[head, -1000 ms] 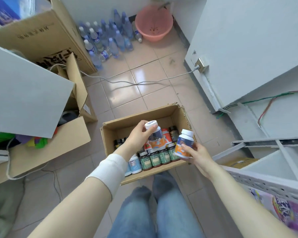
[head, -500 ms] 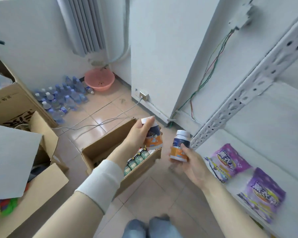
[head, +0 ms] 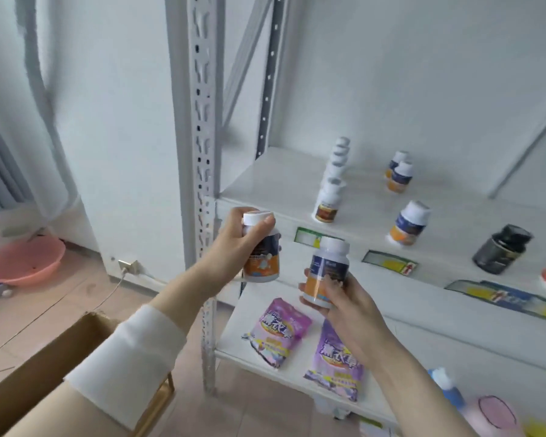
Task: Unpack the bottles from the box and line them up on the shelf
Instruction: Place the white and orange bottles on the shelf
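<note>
My left hand (head: 234, 244) grips a white-capped bottle (head: 263, 260) with a dark blue and orange label, thumb across its cap. My right hand (head: 344, 302) holds a matching bottle (head: 327, 272) from below, just right of the first. Both are raised in front of the white shelf (head: 363, 216). On that shelf stand a row of white bottles (head: 331, 187) running back, three blue-and-orange bottles (head: 408, 223) and a black jar (head: 500, 249). A corner of the cardboard box (head: 54, 364) shows at the lower left, behind my left forearm.
A white perforated upright (head: 202, 146) frames the shelf on the left. Two purple pouches (head: 278, 331) lie on the lower shelf. A pink basin (head: 24, 261) sits on the tiled floor at left, near a wall socket and cable (head: 128, 266).
My view has swung up from the box and floor to the shelf. Both hands have carried their bottles up and right, from over the box to in front of the shelf.
</note>
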The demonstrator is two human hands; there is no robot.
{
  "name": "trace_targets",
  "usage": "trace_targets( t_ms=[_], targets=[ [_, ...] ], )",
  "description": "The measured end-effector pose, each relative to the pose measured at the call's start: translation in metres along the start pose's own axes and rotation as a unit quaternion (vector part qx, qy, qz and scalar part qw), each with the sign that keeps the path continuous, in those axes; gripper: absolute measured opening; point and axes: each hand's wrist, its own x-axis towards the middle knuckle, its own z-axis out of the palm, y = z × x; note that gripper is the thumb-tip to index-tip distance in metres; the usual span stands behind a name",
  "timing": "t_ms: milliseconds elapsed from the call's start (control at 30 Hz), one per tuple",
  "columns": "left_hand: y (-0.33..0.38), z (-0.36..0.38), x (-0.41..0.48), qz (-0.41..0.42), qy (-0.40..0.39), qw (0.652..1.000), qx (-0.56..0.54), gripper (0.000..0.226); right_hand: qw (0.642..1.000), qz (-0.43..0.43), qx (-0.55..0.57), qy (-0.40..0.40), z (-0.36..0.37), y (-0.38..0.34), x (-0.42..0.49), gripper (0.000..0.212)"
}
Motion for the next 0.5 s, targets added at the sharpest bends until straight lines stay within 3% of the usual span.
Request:
trace_targets(
  t_ms=[67, 200, 333, 367, 467, 500],
  targets=[
    [0.011, 0.05, 0.013, 0.008, -0.023, 1.0, 0.018, 0.034, 0.999, -0.027, -0.025, 0.018, -0.045, -0.027, -0.01, 0.097],
    [0.033, 0.131, 0.043, 0.04, -0.078, 0.996, 0.026, 0.023, 0.995, -0.07, -0.05, 0.055, -0.121, -0.073, -0.015, 0.097],
    [0.06, 0.185, 0.09, 0.085, -0.096, 0.99, 0.061, 0.031, 0.984, -0.124, -0.087, 0.091, -0.167, -0.122, 0.001, 0.092],
    [0.067, 0.195, 0.105, 0.09, -0.1, 0.988, 0.072, 0.03, 0.981, -0.135, -0.094, 0.1, -0.174, -0.134, 0.009, 0.083],
    [0.08, 0.219, 0.151, 0.1, -0.104, 0.981, 0.13, 0.038, 0.976, -0.161, -0.09, 0.114, -0.19, -0.16, 0.041, 0.028],
    [0.084, 0.226, 0.165, 0.104, -0.102, 0.977, 0.158, 0.038, 0.975, -0.164, -0.091, 0.12, -0.194, -0.167, 0.054, 0.022]
  ],
)
